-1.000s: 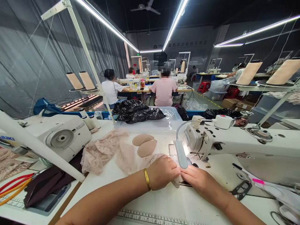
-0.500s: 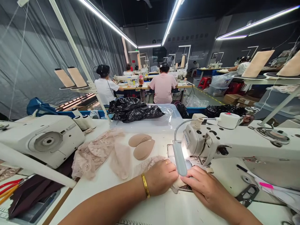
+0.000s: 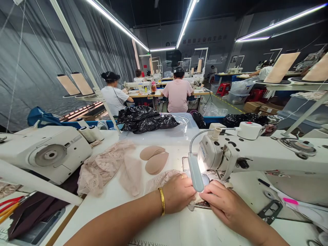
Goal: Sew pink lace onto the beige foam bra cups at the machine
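Both hands are at the needle end of a white sewing machine [image 3: 214, 155], under its grey lamp [image 3: 196, 174]. My left hand [image 3: 178, 193], a gold bangle at its wrist, has its fingers closed on beige lace fabric [image 3: 164, 178]. My right hand [image 3: 222, 201] lies just right of it, fingers bent together and pinching the edge of the same fabric. The lamp head hides the needle and part of the cloth between the fingertips. Left of the hands, a fanned stack of beige teardrop-shaped pads [image 3: 156, 163] rests on the table beside a heap of lace [image 3: 102, 167].
At the left stands another white machine [image 3: 51, 153], with orange-handled scissors [image 3: 10, 208] below it. Black plastic bags [image 3: 148, 119] lie on a clear bin behind the table. Thread cones [image 3: 282, 68] stand at right. A pen [image 3: 290, 201] and a metal plate [image 3: 270, 212] lie right of my hand.
My left hand has shifted very slightly right, and both hands keep hold of the fabric by the lamp. The whole view has moved a little.
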The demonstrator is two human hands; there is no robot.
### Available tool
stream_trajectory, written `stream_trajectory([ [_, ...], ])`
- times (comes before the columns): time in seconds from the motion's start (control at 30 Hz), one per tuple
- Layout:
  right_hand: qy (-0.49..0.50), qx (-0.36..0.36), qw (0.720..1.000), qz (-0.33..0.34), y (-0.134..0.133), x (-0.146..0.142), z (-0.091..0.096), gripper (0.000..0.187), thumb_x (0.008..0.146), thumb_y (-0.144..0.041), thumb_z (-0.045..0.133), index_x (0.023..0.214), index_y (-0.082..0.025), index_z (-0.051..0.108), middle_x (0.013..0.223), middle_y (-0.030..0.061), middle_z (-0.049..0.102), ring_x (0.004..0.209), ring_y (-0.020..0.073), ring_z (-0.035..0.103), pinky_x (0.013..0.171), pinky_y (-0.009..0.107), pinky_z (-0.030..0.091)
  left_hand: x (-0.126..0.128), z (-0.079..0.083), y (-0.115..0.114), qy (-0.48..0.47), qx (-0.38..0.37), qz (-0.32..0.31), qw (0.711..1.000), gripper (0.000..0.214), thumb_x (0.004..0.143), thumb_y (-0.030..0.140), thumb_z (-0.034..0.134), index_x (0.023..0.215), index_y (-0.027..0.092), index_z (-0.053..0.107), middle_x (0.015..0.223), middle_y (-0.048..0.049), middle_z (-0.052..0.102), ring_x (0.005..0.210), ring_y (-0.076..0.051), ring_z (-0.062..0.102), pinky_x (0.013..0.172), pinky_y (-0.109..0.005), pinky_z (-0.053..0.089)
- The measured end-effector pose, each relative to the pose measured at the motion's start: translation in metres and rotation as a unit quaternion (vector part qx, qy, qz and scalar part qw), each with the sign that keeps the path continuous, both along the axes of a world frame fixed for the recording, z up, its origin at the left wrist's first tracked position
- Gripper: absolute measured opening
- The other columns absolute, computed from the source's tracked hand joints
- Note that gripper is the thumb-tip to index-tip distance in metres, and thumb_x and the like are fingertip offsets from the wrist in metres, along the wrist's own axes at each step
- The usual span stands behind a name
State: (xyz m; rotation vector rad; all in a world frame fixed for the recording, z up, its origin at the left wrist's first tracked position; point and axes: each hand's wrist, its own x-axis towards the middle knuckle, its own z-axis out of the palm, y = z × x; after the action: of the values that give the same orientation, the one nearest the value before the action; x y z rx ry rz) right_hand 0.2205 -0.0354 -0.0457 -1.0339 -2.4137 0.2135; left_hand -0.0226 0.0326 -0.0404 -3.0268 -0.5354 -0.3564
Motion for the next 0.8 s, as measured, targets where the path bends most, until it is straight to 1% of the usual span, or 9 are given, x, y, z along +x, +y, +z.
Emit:
stream_trajectory([
  [0.1, 0.005, -0.004, 1.000, 0.009, -0.001, 0.000, 0.003, 0.035, 0.098, -0.007, 0.045, 0.112, -0.030, 0.067, 0.093, 0.0044, 0.066, 0.085, 0.0212, 0.060, 0.067, 0.030, 0.048, 0.000, -0.001, 0.000, -0.003, -0.002, -0.008, 1.000, 0.022, 0.101, 0.025, 0.054, 0.080, 0.018, 0.057, 0.084, -0.0032, 0.063, 0.078, -0.019, 0.053, 0.077, -0.034, 0.045],
  [0.17, -0.001, -0.008, 1.000, 0.017, -0.002, -0.001, 0.005, 0.033, 0.098, -0.007, 0.044, 0.108, -0.029, 0.067, 0.091, 0.0044, 0.065, 0.084, 0.0212, 0.059, 0.067, 0.031, 0.047, 0.000, -0.001, 0.000, -0.006, -0.005, -0.018, 1.000, 0.024, 0.102, 0.023, 0.051, 0.079, 0.019, 0.056, 0.083, -0.0029, 0.063, 0.077, -0.018, 0.054, 0.077, -0.033, 0.044],
  [0.27, -0.018, -0.013, 0.999, 0.029, -0.004, -0.001, 0.008, 0.031, 0.097, -0.005, 0.043, 0.102, -0.026, 0.065, 0.089, 0.0040, 0.063, 0.082, 0.0211, 0.057, 0.066, 0.031, 0.045, -0.001, 0.000, -0.001, -0.015, -0.010, -0.029, 0.999, 0.024, 0.102, 0.021, 0.048, 0.080, 0.019, 0.057, 0.085, -0.0027, 0.065, 0.077, -0.018, 0.055, 0.077, -0.032, 0.043],
  [0.37, -0.039, -0.021, 0.998, 0.033, -0.004, -0.001, 0.008, 0.031, 0.096, -0.003, 0.041, 0.101, -0.025, 0.063, 0.089, 0.0043, 0.060, 0.082, 0.0217, 0.055, 0.065, 0.032, 0.044, -0.002, -0.001, -0.001, -0.017, -0.012, -0.035, 0.999, 0.020, 0.102, 0.021, 0.049, 0.084, 0.019, 0.058, 0.086, -0.0034, 0.066, 0.079, -0.018, 0.056, 0.078, -0.032, 0.043],
  [0.5, -0.054, -0.033, 0.997, 0.036, -0.004, -0.001, 0.008, 0.031, 0.096, -0.003, 0.039, 0.102, -0.023, 0.062, 0.089, 0.0048, 0.060, 0.083, 0.0219, 0.053, 0.065, 0.033, 0.044, -0.004, -0.001, -0.002, -0.020, -0.023, -0.017, 0.999, 0.018, 0.102, 0.026, 0.051, 0.089, 0.019, 0.061, 0.091, -0.0044, 0.068, 0.086, -0.021, 0.058, 0.082, -0.036, 0.043],
  [0.6, -0.056, -0.036, 0.997, 0.033, -0.005, -0.001, 0.009, 0.030, 0.096, -0.003, 0.039, 0.098, -0.022, 0.062, 0.087, 0.0049, 0.060, 0.082, 0.0216, 0.053, 0.065, 0.033, 0.045, -0.005, 0.000, -0.002, -0.019, -0.039, -0.009, 0.999, 0.017, 0.103, 0.027, 0.052, 0.093, 0.020, 0.063, 0.096, -0.0047, 0.070, 0.095, -0.022, 0.061, 0.088, -0.038, 0.043],
  [0.7, -0.036, -0.026, 0.998, 0.032, -0.005, -0.001, 0.011, 0.031, 0.095, -0.002, 0.041, 0.097, -0.023, 0.063, 0.092, 0.0057, 0.064, 0.084, 0.0213, 0.056, 0.065, 0.032, 0.047, -0.006, -0.001, -0.002, -0.018, -0.053, -0.010, 0.998, 0.014, 0.103, 0.028, 0.054, 0.096, 0.021, 0.064, 0.099, -0.0056, 0.072, 0.100, -0.022, 0.062, 0.090, -0.037, 0.044],
  [0.8, 0.002, -0.012, 0.999, 0.042, -0.005, -0.002, 0.011, 0.036, 0.094, -0.002, 0.042, 0.106, -0.026, 0.066, 0.103, 0.0065, 0.069, 0.090, 0.0218, 0.060, 0.069, 0.032, 0.050, -0.006, -0.005, -0.002, -0.028, -0.058, -0.007, 0.998, 0.016, 0.103, 0.029, 0.054, 0.093, 0.022, 0.064, 0.099, -0.0058, 0.072, 0.100, -0.023, 0.064, 0.090, -0.037, 0.046],
])
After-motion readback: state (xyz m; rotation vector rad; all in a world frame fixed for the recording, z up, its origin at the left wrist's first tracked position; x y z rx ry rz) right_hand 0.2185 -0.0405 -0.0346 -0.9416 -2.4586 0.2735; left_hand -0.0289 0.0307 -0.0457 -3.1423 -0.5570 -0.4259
